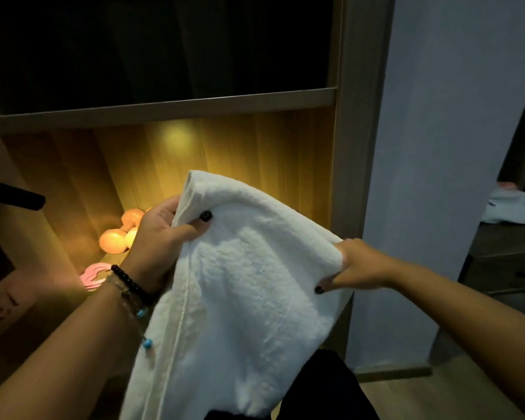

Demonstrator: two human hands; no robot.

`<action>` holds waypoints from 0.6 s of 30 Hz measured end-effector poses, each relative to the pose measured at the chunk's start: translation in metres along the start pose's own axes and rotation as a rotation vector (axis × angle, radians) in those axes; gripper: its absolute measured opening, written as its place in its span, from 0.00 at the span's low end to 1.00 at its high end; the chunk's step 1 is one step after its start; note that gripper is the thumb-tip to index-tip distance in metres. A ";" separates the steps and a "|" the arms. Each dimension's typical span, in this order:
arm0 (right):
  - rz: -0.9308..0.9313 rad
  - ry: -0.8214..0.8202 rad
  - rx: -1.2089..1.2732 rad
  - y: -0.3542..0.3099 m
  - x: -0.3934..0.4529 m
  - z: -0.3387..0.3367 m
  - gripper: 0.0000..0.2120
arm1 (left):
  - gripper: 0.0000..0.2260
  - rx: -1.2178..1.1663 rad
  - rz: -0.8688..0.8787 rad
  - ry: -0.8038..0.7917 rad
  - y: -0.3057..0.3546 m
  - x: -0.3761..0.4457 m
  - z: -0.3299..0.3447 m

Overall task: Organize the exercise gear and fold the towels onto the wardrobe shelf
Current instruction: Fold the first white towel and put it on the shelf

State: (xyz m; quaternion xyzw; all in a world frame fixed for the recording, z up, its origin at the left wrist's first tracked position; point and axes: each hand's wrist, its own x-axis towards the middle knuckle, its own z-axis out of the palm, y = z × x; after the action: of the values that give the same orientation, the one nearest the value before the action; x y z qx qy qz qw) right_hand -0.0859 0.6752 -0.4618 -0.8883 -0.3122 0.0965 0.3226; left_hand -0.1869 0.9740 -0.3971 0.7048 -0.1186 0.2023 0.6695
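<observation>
White towel [249, 283] hangs mid-frame in front of the lit shelf [194, 153], where I see my left hand [161, 234] pinching its upper left corner and my right hand [355, 265] gripping its right edge, with an orange dumbbell [119, 237] on the shelf at left.

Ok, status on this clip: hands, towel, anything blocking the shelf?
Left hand and right hand both pinch the white towel, held up, unfolded. Dumbbell and pink ring already on shelf.
</observation>
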 end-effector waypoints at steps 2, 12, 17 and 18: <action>0.001 0.027 -0.094 -0.002 -0.002 -0.017 0.22 | 0.13 0.000 -0.011 0.017 0.006 0.000 -0.012; -0.046 0.110 -0.124 -0.109 -0.022 -0.135 0.23 | 0.10 -0.278 -0.533 0.029 0.031 -0.004 -0.048; 0.170 0.000 -0.243 -0.047 0.016 -0.057 0.22 | 0.12 -0.164 -0.858 0.065 -0.054 -0.032 -0.041; 0.221 -0.010 -0.258 -0.024 0.020 -0.025 0.22 | 0.12 -0.112 -0.927 0.067 -0.082 -0.049 -0.039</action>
State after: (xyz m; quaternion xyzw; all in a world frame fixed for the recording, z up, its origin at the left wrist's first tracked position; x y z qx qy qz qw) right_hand -0.0726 0.6885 -0.4265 -0.9508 -0.2239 0.0951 0.1916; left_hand -0.1991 1.0141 -0.4915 0.6392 0.2198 -0.1020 0.7299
